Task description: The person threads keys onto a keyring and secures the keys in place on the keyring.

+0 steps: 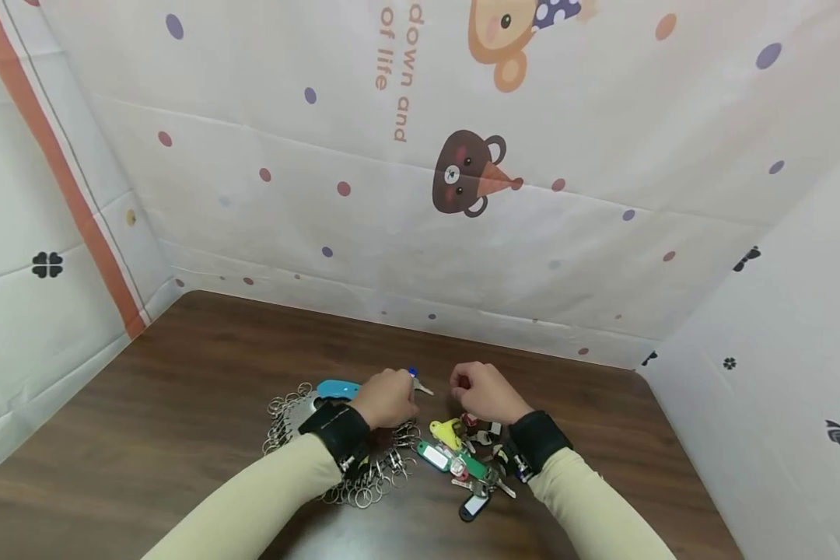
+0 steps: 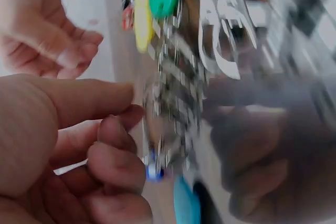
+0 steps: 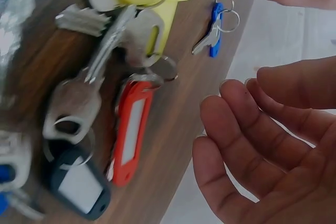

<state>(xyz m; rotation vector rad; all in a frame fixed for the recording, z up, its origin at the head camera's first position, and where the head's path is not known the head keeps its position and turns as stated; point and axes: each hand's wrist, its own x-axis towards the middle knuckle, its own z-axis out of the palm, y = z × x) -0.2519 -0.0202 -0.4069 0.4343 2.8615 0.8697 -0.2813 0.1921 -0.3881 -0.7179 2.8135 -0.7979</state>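
Observation:
My left hand (image 1: 386, 398) is over a shiny metal plate (image 1: 301, 412) edged with several rings and clasps. In the left wrist view its fingers are curled, thumb against index finger, right at the blurred rings (image 2: 170, 87); I cannot tell whether they pinch one. A blue key tag (image 3: 216, 30) and a silver key (image 3: 208, 39) hang from rings beside that hand. My right hand (image 1: 488, 393) hovers above the far side of a loose key pile, its fingers (image 3: 252, 119) loosely bent with nothing between them. A red tag (image 3: 131, 135) with its key lies near it.
The pile on the wooden table (image 1: 203, 435) also has a yellow tag (image 1: 445, 433), green tags (image 1: 434, 456) and a black tag (image 1: 474, 507). A light-blue piece (image 1: 337, 389) lies at the plate's far edge. Patterned cloth walls (image 1: 364, 218) enclose the table's back and sides.

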